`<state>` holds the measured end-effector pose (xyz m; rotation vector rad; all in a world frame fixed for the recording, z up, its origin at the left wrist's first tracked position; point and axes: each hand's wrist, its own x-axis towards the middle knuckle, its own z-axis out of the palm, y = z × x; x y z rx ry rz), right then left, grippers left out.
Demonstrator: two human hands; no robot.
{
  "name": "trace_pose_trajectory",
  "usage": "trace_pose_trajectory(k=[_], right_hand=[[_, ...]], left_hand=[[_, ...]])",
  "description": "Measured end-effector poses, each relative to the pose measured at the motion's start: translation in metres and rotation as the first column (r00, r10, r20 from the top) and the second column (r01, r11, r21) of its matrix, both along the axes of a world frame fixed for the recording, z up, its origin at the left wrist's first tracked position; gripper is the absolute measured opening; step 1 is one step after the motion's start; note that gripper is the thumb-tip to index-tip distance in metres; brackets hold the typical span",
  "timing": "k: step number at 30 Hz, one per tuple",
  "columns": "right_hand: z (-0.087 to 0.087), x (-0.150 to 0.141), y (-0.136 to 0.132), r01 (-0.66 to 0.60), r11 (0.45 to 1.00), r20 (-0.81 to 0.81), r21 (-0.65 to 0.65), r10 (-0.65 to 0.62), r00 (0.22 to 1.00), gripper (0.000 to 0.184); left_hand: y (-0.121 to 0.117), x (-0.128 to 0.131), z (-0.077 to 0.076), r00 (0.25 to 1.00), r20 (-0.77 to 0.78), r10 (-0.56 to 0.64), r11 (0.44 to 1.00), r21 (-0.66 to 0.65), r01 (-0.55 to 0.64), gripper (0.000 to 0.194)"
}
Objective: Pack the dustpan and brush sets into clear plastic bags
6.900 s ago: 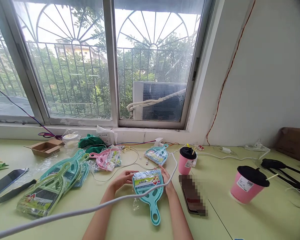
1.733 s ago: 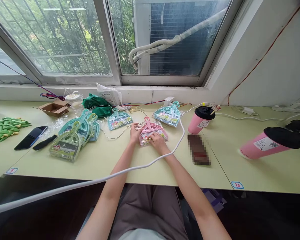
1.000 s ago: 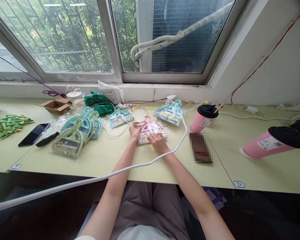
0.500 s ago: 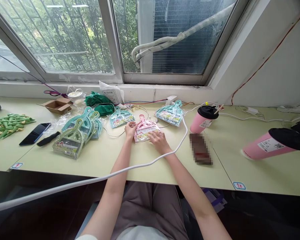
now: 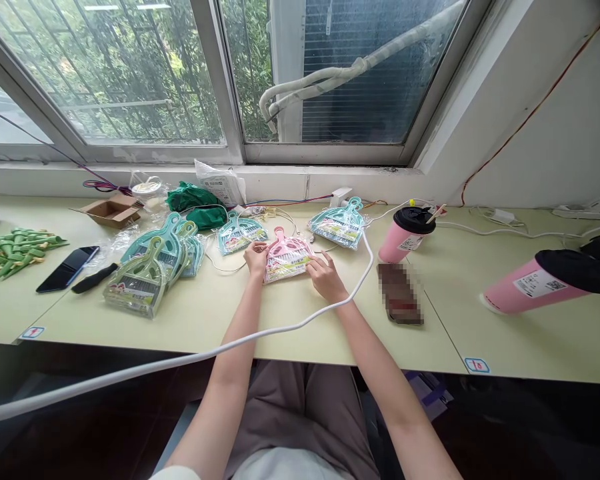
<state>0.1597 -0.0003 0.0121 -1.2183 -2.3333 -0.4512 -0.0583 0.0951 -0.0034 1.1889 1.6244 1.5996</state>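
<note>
A pink mini dustpan and brush set (image 5: 286,257) in clear plastic wrap lies on the table in front of me, its handle pointing to the window. My left hand (image 5: 256,259) closes its fingers on the set's left edge. At the lower right corner, my right hand (image 5: 326,277) pinches the wrap between thumb and fingers. Behind it lies a small turquoise dustpan set (image 5: 241,233), and another turquoise set (image 5: 337,223) is to the right. Left of my hands, an olive-green dustpan set (image 5: 137,283) leans at the front of a pile of turquoise and green sets.
A white cable (image 5: 300,325) crosses over my forearms. At right stand a pink cup (image 5: 399,241), a blurred dark object (image 5: 400,297) and a larger pink cup (image 5: 530,288). To the left are a phone (image 5: 67,269), a black-handled tool (image 5: 95,278), green stalks (image 5: 17,250) and a cardboard box (image 5: 111,211).
My right hand has moved from lying over the front of the pink set to its lower right corner, uncovering the label. The left hand stays at the left edge.
</note>
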Motion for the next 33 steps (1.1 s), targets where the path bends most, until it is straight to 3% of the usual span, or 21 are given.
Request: trace_pose_trajectory(k=[4,10,13,18,23,25,28,31,33], right_hand=[[0.001,-0.002,-0.002,0.045,0.999,0.093,-0.029,-0.042,0.995,0.035],[0.004,-0.001,-0.004,0.095,0.981,0.092,-0.168,-0.08,0.993,0.04],[0.004,-0.004,-0.005,0.075,0.976,0.016,-0.204,-0.074,0.997,0.037],[0.0,-0.02,-0.008,-0.124,0.957,-0.136,-0.261,0.09,0.987,0.025],[-0.004,-0.031,-0.006,-0.111,0.903,-0.362,-0.414,-0.051,0.931,0.024],[-0.005,-0.03,-0.004,-0.155,0.885,-0.538,-0.44,-0.121,0.834,0.023],[-0.007,-0.028,0.002,-0.272,0.823,-0.77,-0.499,-0.277,0.575,0.028],[-0.007,-0.026,0.007,-0.421,0.742,-0.853,-0.521,-0.442,0.277,0.037],[-0.006,-0.026,0.008,-0.506,0.71,-0.858,-0.49,-0.495,0.135,0.041]], left_hand=[[0.002,-0.009,0.001,0.99,-0.002,0.143,0.99,-0.009,-0.143,0.014],[0.0,-0.008,0.005,0.981,0.066,0.184,0.981,0.055,-0.188,0.017],[-0.005,-0.002,0.011,0.981,0.136,0.136,0.978,0.138,-0.154,0.02],[-0.016,0.01,0.025,0.967,0.247,0.061,0.955,0.268,-0.128,0.021],[-0.027,0.016,0.039,0.961,0.273,0.038,0.921,0.364,-0.14,0.019],[-0.031,0.018,0.044,0.952,0.304,0.034,0.905,0.394,-0.158,0.02],[-0.036,0.023,0.048,0.932,0.361,0.033,0.887,0.42,-0.194,0.02],[-0.04,0.031,0.048,0.91,0.414,0.032,0.892,0.399,-0.213,0.021],[-0.042,0.037,0.047,0.899,0.437,0.024,0.906,0.372,-0.205,0.023]])
